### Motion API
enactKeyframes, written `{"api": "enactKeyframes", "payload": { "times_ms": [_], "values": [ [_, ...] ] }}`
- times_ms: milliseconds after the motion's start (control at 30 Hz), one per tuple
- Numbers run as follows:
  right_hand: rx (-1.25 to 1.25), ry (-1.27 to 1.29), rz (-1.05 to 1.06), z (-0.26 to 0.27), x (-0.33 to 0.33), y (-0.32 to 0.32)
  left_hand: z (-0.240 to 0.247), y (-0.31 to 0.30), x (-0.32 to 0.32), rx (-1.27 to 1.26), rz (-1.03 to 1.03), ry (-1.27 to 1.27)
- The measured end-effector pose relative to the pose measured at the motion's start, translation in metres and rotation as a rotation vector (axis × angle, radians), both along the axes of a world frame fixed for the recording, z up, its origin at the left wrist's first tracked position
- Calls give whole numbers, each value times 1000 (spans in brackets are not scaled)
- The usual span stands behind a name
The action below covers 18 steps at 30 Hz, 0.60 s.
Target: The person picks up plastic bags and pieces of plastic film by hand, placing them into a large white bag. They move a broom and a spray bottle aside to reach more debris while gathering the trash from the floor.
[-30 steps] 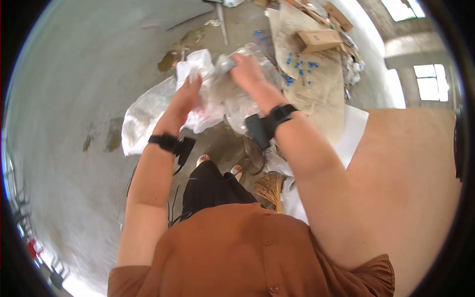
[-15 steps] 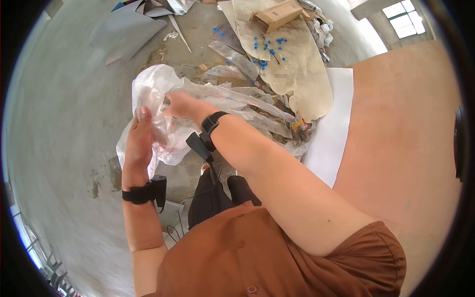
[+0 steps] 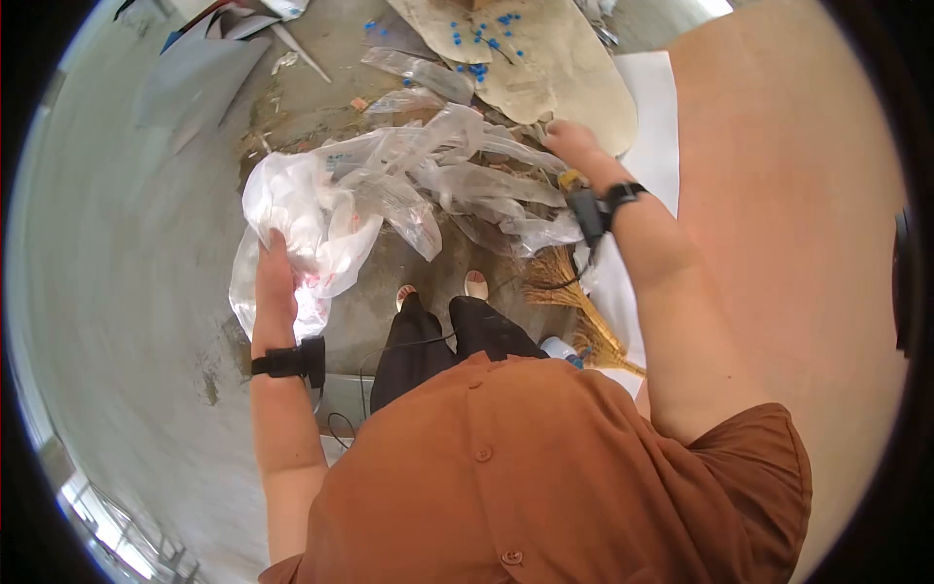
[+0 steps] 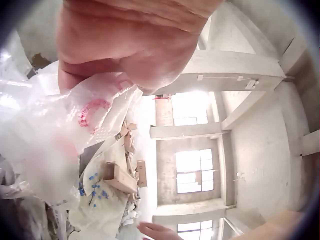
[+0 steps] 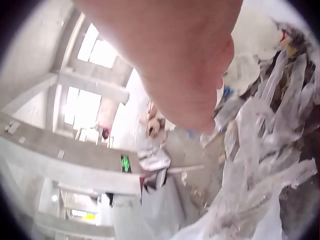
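My left hand [image 3: 275, 284] grips a crumpled white plastic bag [image 3: 287, 195], which hangs around and in front of the fingers. In the left wrist view the bag [image 4: 100, 115] shows red print, and the fingers are partly hidden behind it. My right hand [image 3: 579, 148] is held out to the right, above the far end of a heap of clear plastic strips [image 3: 477, 185]. Nothing shows in the right hand; in the left wrist view its fingers [image 4: 156, 231] look loosely extended. The heap of plastic [image 5: 250, 150] spreads below it in the right wrist view.
A straw broom [image 3: 593, 326] lies right of the feet. Beyond the heap is a beige sheet [image 3: 545, 68] with blue bits [image 3: 477, 70] on it. A white sheet [image 3: 654, 107] borders a tan board [image 3: 769, 195] on the right. Grey sheets [image 3: 199, 88] lie at the far left.
My right hand has left the bag and swung right, over the plastic heap. The left hand keeps hold of the white bag. Clear strips now lie more spread out between the hands.
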State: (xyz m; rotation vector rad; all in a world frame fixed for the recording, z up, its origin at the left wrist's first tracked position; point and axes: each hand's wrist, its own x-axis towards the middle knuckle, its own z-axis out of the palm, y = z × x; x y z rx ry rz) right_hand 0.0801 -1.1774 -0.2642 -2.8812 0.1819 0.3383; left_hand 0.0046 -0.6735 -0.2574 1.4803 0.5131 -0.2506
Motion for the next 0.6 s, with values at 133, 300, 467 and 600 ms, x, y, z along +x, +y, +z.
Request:
{"api": "enactKeyframes", "payload": {
  "times_ms": [133,300,467,600],
  "values": [
    [-258,15,-219,26,-136,-107,4,18,7,-60,-71,134],
    [-358,310,-546,6,-339,-163,-7,5,17,-63,-91,171],
    [-239,570,-717,-61,-486,-170,-42,3,23,51,-136,228],
    [-110,640,-973,-45,-470,-127,-39,-18,18,-27,-139,334]
  ]
}}
